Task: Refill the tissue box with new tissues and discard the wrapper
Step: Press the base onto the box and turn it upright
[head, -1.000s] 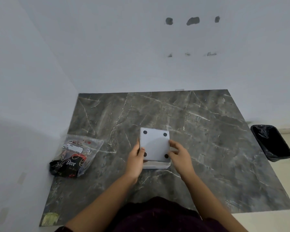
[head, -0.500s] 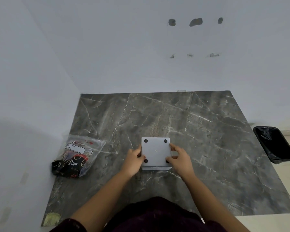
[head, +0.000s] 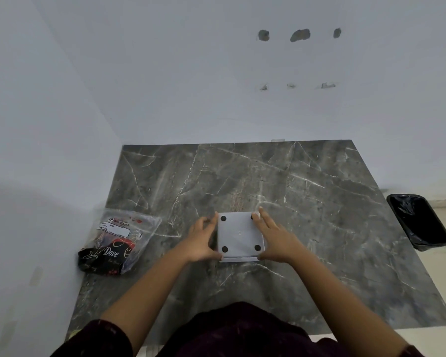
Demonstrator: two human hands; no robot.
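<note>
Sitting upside down near the middle of the marble tabletop (head: 319, 202), the grey tissue box (head: 238, 234) shows its base with four black rubber feet, and a paler edge peeks out along its near side. Both hands bracket it: the left hand (head: 202, 240) presses its fingertips against the left edge, the right hand (head: 273, 238) lies along the right edge with fingers reaching the far corner, each closed against the box rather than wrapped round it. If the base panel sticks, a hard pry could skid the box across the smooth stone. The tissue pack (head: 119, 243) lies unopened well to the left, and the black-lined bin (head: 420, 222) sits off the right side, so the wrapper could miss it.
</note>
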